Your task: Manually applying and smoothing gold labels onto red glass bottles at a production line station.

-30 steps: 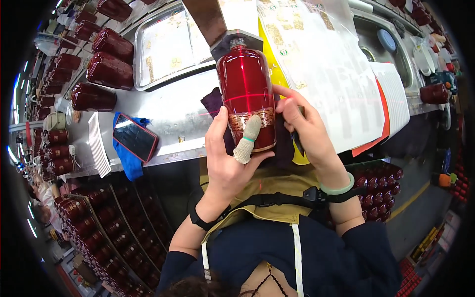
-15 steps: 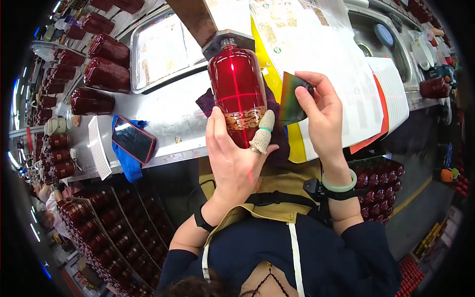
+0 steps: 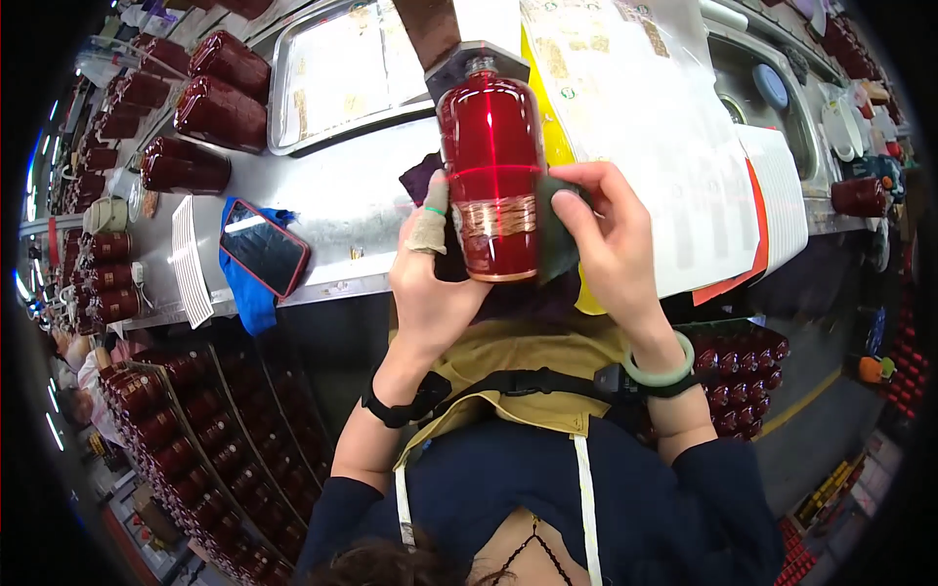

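A shiny red glass bottle (image 3: 489,132) with a gold patterned band around its lower part lies on the bench, its neck against a dark metal stop. Red laser lines cross it. My left hand (image 3: 428,298) is at the bottle's lower left side, a cloth-covered finger alongside and the thumb by its base; part of the grip is hidden. My right hand (image 3: 618,244) pinches a dark green, flat scraper-like piece (image 3: 559,230), which is against the bottle's right side. Dark purple cloth (image 3: 418,181) shows under the bottle.
To the left are a phone (image 3: 264,251) on blue cloth, a white strip (image 3: 189,262), a metal tray (image 3: 283,137) with sheets and several red bottles (image 3: 220,112). White label sheets (image 3: 664,186) cover the right side, before a sink (image 3: 772,107).
My left hand has shifted to the bottle's left side, and the gold band looks turned. The dark green piece has moved left, from beside the bottle to against its right side.
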### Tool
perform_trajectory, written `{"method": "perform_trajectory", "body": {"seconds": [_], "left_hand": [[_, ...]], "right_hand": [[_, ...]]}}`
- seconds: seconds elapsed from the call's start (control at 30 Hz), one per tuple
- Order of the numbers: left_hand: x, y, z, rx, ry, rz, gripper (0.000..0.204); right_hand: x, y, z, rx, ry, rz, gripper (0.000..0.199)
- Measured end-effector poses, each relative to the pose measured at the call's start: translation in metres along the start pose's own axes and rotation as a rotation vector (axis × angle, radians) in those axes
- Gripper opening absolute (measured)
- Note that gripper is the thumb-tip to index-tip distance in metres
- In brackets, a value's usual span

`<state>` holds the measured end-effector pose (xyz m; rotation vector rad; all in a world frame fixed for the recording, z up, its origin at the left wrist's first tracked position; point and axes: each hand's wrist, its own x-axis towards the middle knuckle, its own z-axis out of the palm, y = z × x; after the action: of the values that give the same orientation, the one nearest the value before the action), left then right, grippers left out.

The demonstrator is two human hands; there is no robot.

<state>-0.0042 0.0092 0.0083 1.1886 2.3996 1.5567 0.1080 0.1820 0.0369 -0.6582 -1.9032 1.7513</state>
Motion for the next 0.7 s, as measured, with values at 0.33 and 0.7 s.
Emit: {"method": "perform_trajectory", "body": {"seconds": [0.33,0.7], "left_hand": [[0.014,0.025,-0.007,-0.402,-0.091,-0.176,0.101],[0.021,0.037,0.000,-0.502,-0.127,-0.338,0.098]], "right_hand": [[0.006,0.022,-0.026,-0.055,0.029,-0.191,0.015],[-0.003,-0.004,-0.015,-0.098,0.041,-0.263,0.032]]}}
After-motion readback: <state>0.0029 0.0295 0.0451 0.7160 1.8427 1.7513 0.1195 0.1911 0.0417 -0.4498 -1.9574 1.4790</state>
